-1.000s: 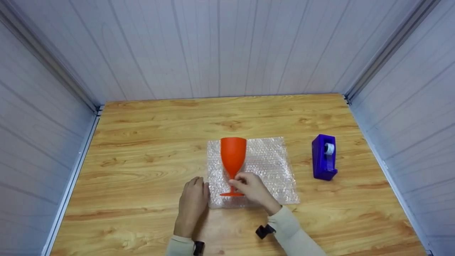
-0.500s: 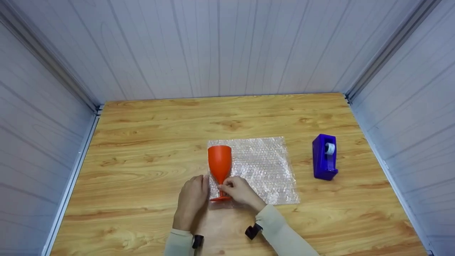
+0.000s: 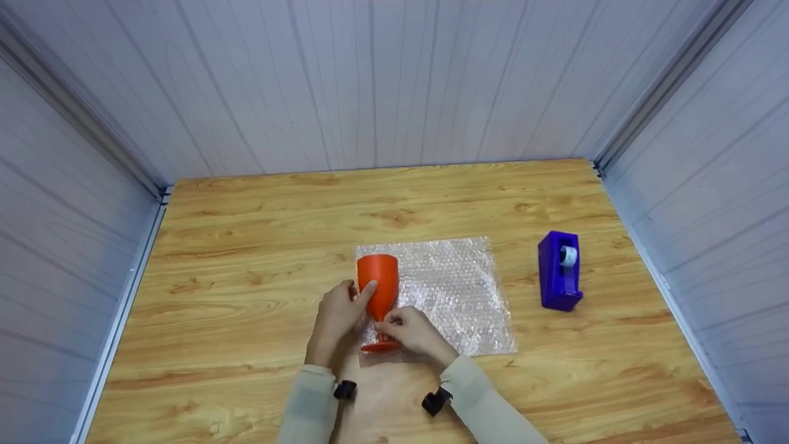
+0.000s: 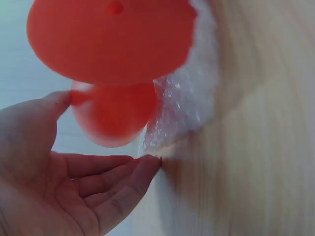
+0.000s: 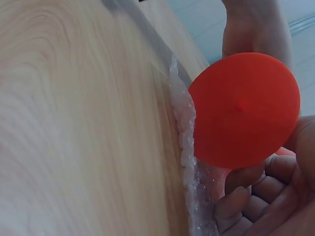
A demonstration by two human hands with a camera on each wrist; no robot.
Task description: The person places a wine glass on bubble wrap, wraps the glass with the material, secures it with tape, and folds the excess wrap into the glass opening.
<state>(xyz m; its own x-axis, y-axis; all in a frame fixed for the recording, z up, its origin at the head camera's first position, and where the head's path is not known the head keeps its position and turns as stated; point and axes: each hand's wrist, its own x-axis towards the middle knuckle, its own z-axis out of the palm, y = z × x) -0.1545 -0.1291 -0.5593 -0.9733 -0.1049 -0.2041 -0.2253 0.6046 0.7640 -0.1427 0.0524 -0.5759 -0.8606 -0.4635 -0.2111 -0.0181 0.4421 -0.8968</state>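
An orange goblet (image 3: 378, 280) lies on its side along the left part of a sheet of bubble wrap (image 3: 453, 296), its base toward me. My right hand (image 3: 416, 333) pinches its stem between thumb and fingers. My left hand (image 3: 338, 314) is at the sheet's left edge, its thumb against the bowl. In the left wrist view the fingers (image 4: 108, 187) stretch below the bowl, tips right at the bubble wrap's corner. The round base (image 5: 246, 110) fills the middle of the right wrist view and partly hides the stem.
On the right of the wooden table (image 3: 246, 246) stands a blue tape dispenser (image 3: 560, 271) with a roll of tape. Pale panel walls (image 3: 394, 86) enclose the table at the back and both sides.
The right hand has brought the goblet left and lowered it to the sheet's left side. My left hand has moved forward, and its thumb now reaches onto the bowl.
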